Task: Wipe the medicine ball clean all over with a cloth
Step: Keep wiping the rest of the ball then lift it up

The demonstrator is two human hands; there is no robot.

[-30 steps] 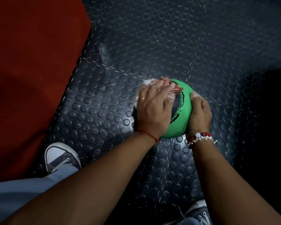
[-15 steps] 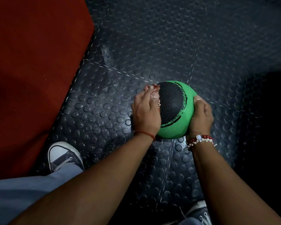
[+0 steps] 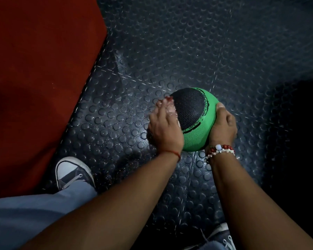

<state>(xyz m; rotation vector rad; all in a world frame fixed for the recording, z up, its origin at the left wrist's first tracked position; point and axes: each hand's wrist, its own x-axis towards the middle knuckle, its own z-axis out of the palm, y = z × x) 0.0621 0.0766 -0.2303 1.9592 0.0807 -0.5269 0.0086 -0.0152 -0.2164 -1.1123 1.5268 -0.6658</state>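
Observation:
A green medicine ball [image 3: 197, 136] with a black textured patch on top rests on the dark studded floor. My left hand [image 3: 163, 128] presses a pale cloth with red marks [image 3: 167, 107] against the ball's left side; most of the cloth is hidden under the fingers. On the ball's right side, my right hand [image 3: 223, 126] cups and steadies it, with beaded bracelets at the wrist.
A red mat [image 3: 36, 78] covers the floor at the left, its edge running diagonally. My left shoe [image 3: 71, 173] stands beside the mat and my right shoe [image 3: 222, 237] shows at the bottom edge. The studded rubber floor [image 3: 188, 42] extends beyond the ball.
My left hand has slid with the cloth from the top of the ball down to its left side, uncovering the black patch. The right hand stays on the right side.

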